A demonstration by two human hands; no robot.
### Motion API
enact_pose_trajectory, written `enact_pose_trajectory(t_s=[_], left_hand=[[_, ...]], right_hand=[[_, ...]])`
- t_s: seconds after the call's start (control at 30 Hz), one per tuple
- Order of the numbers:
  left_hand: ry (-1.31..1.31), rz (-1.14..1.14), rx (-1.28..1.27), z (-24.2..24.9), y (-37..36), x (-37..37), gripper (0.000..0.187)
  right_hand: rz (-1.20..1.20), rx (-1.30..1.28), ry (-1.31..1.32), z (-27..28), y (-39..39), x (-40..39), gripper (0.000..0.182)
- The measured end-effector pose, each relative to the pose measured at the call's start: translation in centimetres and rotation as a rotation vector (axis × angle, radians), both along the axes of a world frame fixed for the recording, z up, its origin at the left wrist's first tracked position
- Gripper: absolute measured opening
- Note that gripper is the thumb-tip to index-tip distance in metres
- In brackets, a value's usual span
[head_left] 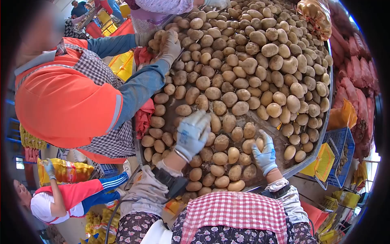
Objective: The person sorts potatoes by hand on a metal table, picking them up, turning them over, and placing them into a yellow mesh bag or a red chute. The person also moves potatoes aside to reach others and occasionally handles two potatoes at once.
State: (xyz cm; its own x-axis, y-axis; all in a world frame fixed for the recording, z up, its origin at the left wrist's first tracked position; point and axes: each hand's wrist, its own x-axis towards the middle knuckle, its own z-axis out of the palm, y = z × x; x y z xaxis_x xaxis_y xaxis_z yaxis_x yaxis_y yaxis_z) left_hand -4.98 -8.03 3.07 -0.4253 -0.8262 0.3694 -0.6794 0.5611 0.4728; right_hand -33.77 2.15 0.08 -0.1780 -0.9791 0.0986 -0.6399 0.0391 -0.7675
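Many brown potatoes [239, 107] lie spread on a metal sorting table [252, 122]. My left hand [191, 134], in a white and blue glove, is palm down just over the potatoes at the near left. Its fingers are stretched out and slightly blurred, and no potato shows in them. At the near right, my right hand [265, 152], gloved the same way, is curled round a potato [260, 143] between thumb and fingers. Another potato [248, 146] sits right beside that one.
A co-worker in an orange vest [67, 101] handles potatoes at the left edge with gloved hands. Another person's purple sleeve [164, 5] reaches in at the far side. Full red sacks [357, 73] are piled at right, above a blue crate [343, 156]. Someone stands at lower left.
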Motion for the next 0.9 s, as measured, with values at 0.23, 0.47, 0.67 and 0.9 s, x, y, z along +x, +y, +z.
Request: enact_pose_trajectory(t_s=[0.23, 0.47, 0.67, 0.9], left_hand=[[-0.334, 0.396, 0.232, -3.6, -12.5, 4.2, 0.060], [0.346, 0.199, 0.080, -1.3, -9.1, 3.3, 0.045], [-0.003, 0.103, 0.060, 1.6, -3.0, -2.6, 0.053], [-0.445, 0.068, 0.194, 1.1, 0.4, -0.7, 0.037]], right_hand=[[0.157, 0.067, 0.099, 1.1, -0.7, -0.6, 0.053], [0.157, -0.086, -0.041, 4.0, -1.6, 0.4, 0.056], [0.015, 0.303, -1.381, 8.7, -4.3, 4.1, 0.036], [-0.382, 0.456, -1.646, 7.2, -1.9, 2.6, 0.023]])
